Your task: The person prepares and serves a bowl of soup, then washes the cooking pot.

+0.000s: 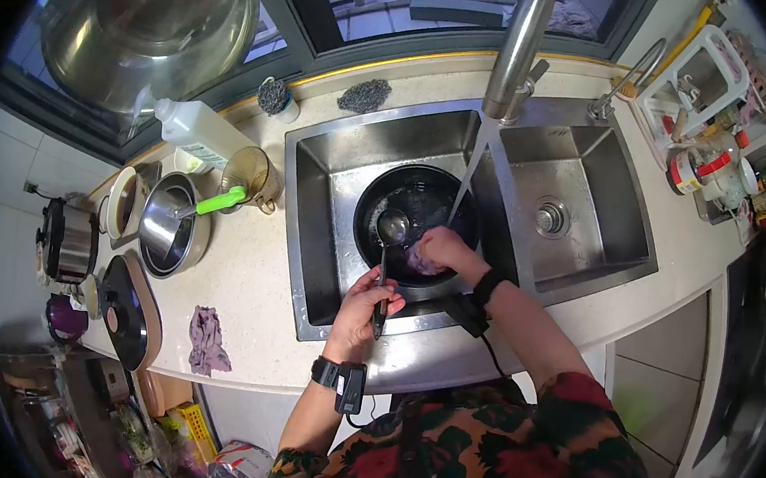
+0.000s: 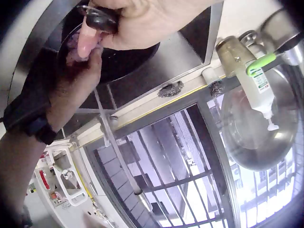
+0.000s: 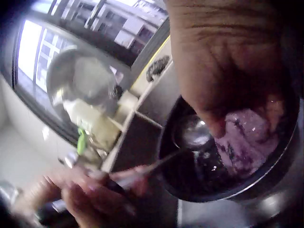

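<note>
In the head view a round black pan (image 1: 419, 186) sits inside the left sink basin (image 1: 326, 166). My left hand (image 1: 360, 308) grips the dark handle of a metal ladle (image 1: 393, 227), whose bowl is over the pan. My right hand (image 1: 446, 249) holds a wet, bunched purple cloth (image 3: 249, 137) inside the pan, just beside the ladle bowl. Water runs from the faucet (image 1: 517, 60) in a thin stream (image 1: 468, 178) into the pan near that hand. In the left wrist view the ladle's handle end (image 2: 102, 19) pokes out of the left hand.
A second basin (image 1: 552, 176) lies to the right. On the left counter are another purple cloth (image 1: 208, 342), nested bowls (image 1: 190, 254) with a green-handled tool (image 1: 222, 200), a brown jug (image 1: 252, 177), a white bottle (image 1: 201, 128) and a black lid (image 1: 126, 312). A scouring pad (image 1: 364, 96) lies behind the sink.
</note>
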